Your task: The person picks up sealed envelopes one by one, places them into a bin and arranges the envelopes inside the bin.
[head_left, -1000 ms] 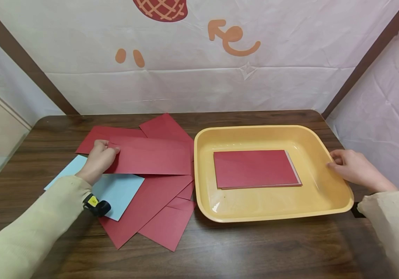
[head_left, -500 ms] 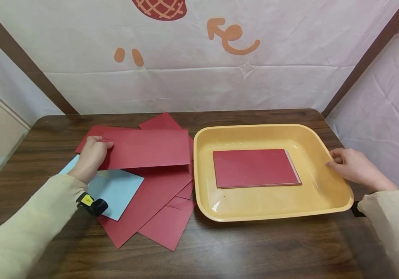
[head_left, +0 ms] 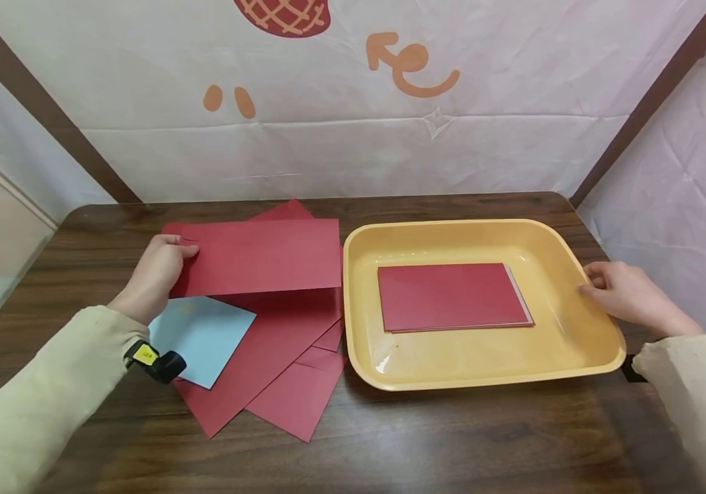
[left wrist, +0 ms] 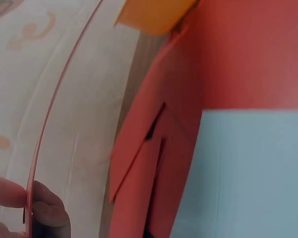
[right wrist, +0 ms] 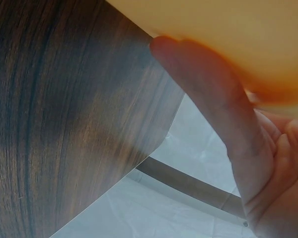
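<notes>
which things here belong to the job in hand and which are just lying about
Likely in the job:
red paper pinched by the left hand
yellow tray held by the right hand
red stack inside the tray
loose red pieces on the table

Probably just about:
blue sheet, held by neither hand
printed backdrop

Left hand (head_left: 154, 274) mid-left in head view, pinching; left forearm (head_left: 50, 401) up from lower left. Right hand (head_left: 627, 296) far right, gripping; right forearm (head_left: 695, 398) from lower right.
</notes>
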The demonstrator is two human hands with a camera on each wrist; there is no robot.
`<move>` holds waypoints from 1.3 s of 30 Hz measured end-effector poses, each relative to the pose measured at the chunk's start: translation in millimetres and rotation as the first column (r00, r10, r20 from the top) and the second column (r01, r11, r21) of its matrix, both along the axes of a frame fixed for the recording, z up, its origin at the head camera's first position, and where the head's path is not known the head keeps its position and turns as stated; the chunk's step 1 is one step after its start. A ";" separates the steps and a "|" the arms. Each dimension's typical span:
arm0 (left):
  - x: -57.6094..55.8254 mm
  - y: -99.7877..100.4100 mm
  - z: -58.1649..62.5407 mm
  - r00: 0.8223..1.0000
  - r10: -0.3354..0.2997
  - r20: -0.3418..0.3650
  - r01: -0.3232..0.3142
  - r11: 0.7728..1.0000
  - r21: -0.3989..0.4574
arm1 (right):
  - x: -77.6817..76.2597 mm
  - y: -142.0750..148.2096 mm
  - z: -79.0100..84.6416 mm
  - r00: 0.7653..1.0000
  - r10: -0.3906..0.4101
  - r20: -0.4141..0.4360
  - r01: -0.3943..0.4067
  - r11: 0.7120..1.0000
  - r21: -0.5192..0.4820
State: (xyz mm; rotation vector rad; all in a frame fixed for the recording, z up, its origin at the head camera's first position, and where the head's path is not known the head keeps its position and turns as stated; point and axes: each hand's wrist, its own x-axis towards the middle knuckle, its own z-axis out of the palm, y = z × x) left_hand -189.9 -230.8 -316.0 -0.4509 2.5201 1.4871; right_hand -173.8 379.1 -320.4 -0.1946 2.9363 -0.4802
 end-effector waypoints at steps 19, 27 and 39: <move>8.2 58.2 3.7 0.995 -0.083 0.056 0.079 0.994 0.071 | -1.1 1.1 -0.7 1.000 0.007 -0.016 -0.007 1.000 -0.006; 15.5 88.6 3.6 0.989 -0.147 0.033 0.141 0.979 0.148 | -0.6 1.9 -0.9 1.000 0.009 -0.026 -0.009 1.000 0.009; 16.1 125.5 7.5 0.991 -0.130 -0.026 0.132 0.955 0.267 | -1.6 1.7 0.0 1.000 0.008 -0.018 -0.008 1.000 0.013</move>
